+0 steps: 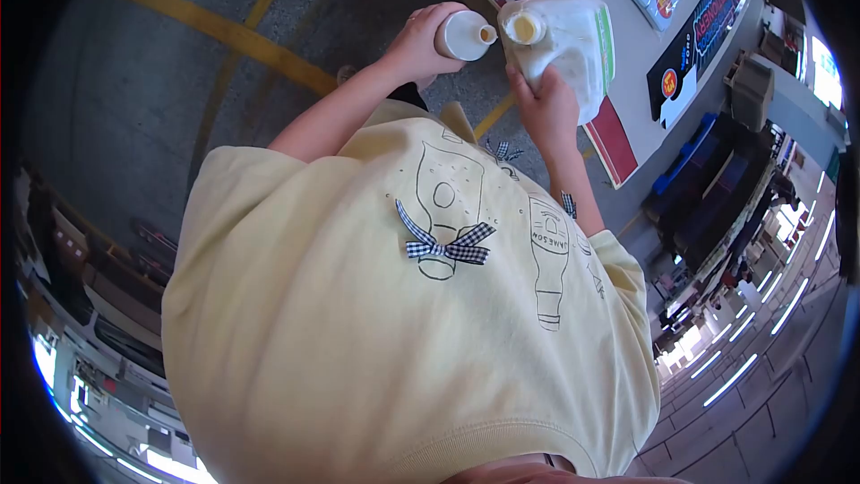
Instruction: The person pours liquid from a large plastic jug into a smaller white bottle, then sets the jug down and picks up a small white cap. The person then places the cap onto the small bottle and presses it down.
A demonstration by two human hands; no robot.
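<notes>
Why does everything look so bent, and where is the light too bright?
Head view: probably a very wide lens, hence the blackened corners; same head view: ceiling lights glare white, yet the white bottle and white jug show clear outlines.

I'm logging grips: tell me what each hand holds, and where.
Left hand: the bottle, around its body. Right hand: the white jug, by its near side; the grip is partly hidden.
</notes>
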